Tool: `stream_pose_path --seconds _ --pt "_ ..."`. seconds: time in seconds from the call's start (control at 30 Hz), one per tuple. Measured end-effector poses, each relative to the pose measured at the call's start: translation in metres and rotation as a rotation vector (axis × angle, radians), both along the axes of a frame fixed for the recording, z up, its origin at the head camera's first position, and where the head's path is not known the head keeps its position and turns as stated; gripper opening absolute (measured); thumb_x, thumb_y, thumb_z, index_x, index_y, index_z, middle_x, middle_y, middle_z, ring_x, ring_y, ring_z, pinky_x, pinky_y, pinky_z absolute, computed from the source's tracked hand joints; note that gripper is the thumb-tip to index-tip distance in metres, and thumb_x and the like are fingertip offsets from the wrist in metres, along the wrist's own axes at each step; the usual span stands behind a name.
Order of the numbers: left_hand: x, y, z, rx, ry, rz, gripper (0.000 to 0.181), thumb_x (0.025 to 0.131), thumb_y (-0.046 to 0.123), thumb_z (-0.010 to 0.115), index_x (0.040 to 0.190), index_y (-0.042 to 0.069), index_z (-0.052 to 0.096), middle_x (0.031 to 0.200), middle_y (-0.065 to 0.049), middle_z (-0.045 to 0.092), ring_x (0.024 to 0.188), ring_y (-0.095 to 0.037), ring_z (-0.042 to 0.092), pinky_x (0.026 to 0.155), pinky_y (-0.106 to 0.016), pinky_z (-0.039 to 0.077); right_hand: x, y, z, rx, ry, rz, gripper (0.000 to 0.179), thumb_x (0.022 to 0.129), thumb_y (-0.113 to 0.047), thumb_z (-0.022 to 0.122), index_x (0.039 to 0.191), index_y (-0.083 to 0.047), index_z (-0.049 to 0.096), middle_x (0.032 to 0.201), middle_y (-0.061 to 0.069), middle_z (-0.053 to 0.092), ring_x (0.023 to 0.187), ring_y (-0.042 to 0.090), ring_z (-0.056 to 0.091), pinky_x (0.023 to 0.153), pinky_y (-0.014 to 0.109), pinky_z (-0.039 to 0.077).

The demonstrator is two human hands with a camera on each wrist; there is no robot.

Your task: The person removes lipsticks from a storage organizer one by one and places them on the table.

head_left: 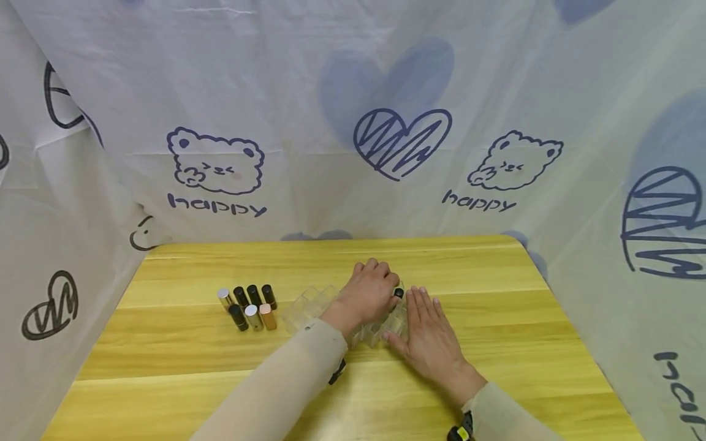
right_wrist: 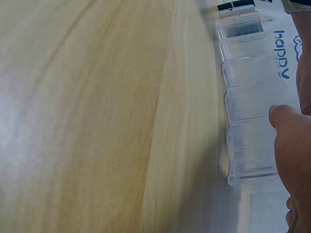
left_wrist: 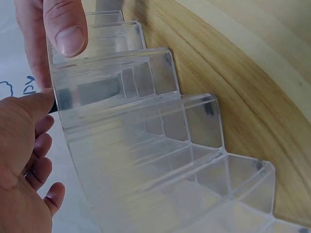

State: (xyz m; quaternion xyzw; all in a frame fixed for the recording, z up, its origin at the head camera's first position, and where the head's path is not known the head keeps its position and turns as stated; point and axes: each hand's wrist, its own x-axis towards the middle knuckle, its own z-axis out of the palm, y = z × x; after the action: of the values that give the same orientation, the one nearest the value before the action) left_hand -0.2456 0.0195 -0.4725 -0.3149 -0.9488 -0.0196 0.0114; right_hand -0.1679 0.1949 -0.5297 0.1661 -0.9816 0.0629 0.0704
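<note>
A clear stepped organizer (head_left: 303,306) with several compartments stands on the table, partly covered by both hands. At its right end my left hand (head_left: 366,291) pinches the top of a black lipstick tube (head_left: 398,293) between thumb and finger. In the left wrist view the tube's dark body (left_wrist: 99,92) shows through the clear wall, inside a compartment. My right hand (head_left: 432,346) lies along the organizer's right side with straight fingers, its thumb over the front. In the right wrist view that thumb (right_wrist: 284,116) overlaps the clear front (right_wrist: 250,99).
Left of the organizer, several lipstick tubes stand in two rows: black ones (head_left: 238,318), silver-capped ones (head_left: 252,317) and a rose-gold one (head_left: 267,317). The wooden table (head_left: 165,355) ends at a printed white cloth (head_left: 309,184) behind, with more cloth at both sides.
</note>
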Motion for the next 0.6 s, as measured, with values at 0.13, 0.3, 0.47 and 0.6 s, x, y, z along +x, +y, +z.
stream_pose_path --seconds 0.13,0.3,0.47,0.6 --pt "-0.0003 0.0004 -0.0008 -0.002 0.001 0.0 0.037 0.107 0.048 0.057 0.134 0.024 0.067 0.127 0.003 0.062 0.12 -0.021 0.052 0.104 -0.043 0.043 0.0001 0.0001 -0.0003 -0.007 0.001 0.001 0.1 0.101 -0.067 0.054 0.162 0.008 0.028 0.169 0.027 0.029 0.159 0.041 0.026 0.127 0.058 0.025" --pt "-0.0015 0.0006 -0.0017 0.005 0.002 -0.002 0.036 0.107 0.048 0.057 0.131 0.024 0.067 0.125 0.003 0.063 0.118 -0.021 0.052 0.103 -0.043 0.042 0.0002 -0.0003 0.0001 -0.005 0.001 0.002 0.1 0.101 -0.067 0.054 0.162 0.008 0.028 0.169 0.027 0.029 0.159 0.041 0.026 0.127 0.058 0.025" --pt "-0.0034 0.0 -0.002 0.026 0.014 -0.011 0.033 0.108 0.047 0.056 0.127 0.023 0.067 0.123 0.003 0.063 0.115 -0.021 0.051 0.101 -0.042 0.042 0.0004 -0.0005 -0.0001 -0.004 -0.001 0.003 0.1 0.101 -0.067 0.054 0.162 0.008 0.028 0.169 0.027 0.029 0.159 0.041 0.025 0.127 0.058 0.025" --pt "-0.0053 -0.0008 -0.0002 0.065 0.036 -0.025 0.03 0.107 0.047 0.055 0.122 0.023 0.066 0.119 0.003 0.062 0.111 -0.02 0.05 0.099 -0.041 0.042 0.0001 0.0 -0.0013 -0.01 0.004 0.002 0.099 0.101 -0.066 0.055 0.161 0.009 0.029 0.168 0.028 0.03 0.159 0.042 0.026 0.127 0.058 0.025"
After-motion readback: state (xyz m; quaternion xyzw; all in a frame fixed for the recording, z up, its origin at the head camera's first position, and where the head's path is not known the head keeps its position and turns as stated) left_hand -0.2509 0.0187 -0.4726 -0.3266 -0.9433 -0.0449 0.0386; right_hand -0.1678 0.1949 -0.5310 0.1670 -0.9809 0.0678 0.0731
